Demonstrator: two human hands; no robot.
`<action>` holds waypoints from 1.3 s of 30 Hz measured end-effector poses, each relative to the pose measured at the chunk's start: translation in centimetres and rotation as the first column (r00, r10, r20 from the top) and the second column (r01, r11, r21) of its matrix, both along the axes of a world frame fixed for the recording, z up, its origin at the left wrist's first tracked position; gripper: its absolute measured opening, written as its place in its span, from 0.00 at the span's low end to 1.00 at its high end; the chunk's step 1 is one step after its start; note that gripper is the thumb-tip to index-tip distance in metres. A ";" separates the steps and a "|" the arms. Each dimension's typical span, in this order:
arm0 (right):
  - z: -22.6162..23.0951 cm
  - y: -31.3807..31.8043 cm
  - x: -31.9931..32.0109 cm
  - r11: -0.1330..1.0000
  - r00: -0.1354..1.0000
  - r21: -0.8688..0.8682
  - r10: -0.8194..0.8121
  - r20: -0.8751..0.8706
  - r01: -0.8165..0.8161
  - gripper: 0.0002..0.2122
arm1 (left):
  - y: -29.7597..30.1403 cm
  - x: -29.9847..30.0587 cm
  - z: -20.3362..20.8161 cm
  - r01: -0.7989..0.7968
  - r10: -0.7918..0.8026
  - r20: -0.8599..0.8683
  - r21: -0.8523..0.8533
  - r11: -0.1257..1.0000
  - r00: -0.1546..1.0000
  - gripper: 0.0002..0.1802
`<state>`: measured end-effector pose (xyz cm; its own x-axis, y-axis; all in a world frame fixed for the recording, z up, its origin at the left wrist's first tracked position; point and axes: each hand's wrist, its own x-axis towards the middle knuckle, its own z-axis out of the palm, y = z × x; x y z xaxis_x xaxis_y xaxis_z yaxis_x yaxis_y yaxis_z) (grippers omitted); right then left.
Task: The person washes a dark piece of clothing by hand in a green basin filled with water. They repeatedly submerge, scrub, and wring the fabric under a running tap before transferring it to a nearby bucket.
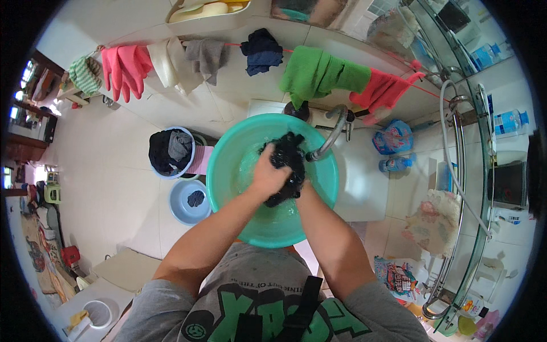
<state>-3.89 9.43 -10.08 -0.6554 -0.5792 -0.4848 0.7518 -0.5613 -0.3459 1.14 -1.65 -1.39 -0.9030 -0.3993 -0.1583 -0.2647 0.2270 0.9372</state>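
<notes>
A bunched, wet black cloth [289,165] is held over a large green basin [228,142] with water [282,219] in the bottom. My left hand [270,174] grips its left side, the fingers curled into the folds. From the lower right, my right hand [305,191] holds the same cloth; its fingers are mostly hidden beneath and behind the fabric. The cloth's exact kind cannot be made out. A curved metal faucet [330,142] reaches over the basin's right rim, close to the cloth.
Left of the basin stand a bucket of dark clothes [171,151] and a blue basin [185,214] holding a small dark cloth. A line above carries pink gloves [124,71] and a green cloth [325,74]. Bottles [396,164] and a glass shelf [484,188] lie rightward.
</notes>
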 end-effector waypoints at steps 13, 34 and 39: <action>10.4 5.3 3.2 0.033 0.303 0.947 0.943 -0.136 0.320 0.26 | -5.3 -0.3 4.8 0.669 -0.305 0.639 -0.743 -0.006 0.706 0.49; 1.0 -0.1 -1.6 0.999 0.999 -0.023 0.031 0.025 -0.030 0.25 | 0.8 0.2 2.4 0.056 -0.055 0.006 -0.152 0.987 0.998 0.36; 1.6 3.7 0.0 0.828 0.942 0.478 0.334 0.002 -0.295 0.22 | -0.6 -1.7 3.2 0.174 -0.163 0.059 -0.320 0.931 0.985 0.38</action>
<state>-3.92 13.17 -8.50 -0.5238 -0.4796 -0.7040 0.8193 -0.0572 -0.5706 -0.55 -2.27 1.85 -0.9583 -0.2758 -0.0753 -0.2238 0.5597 0.7979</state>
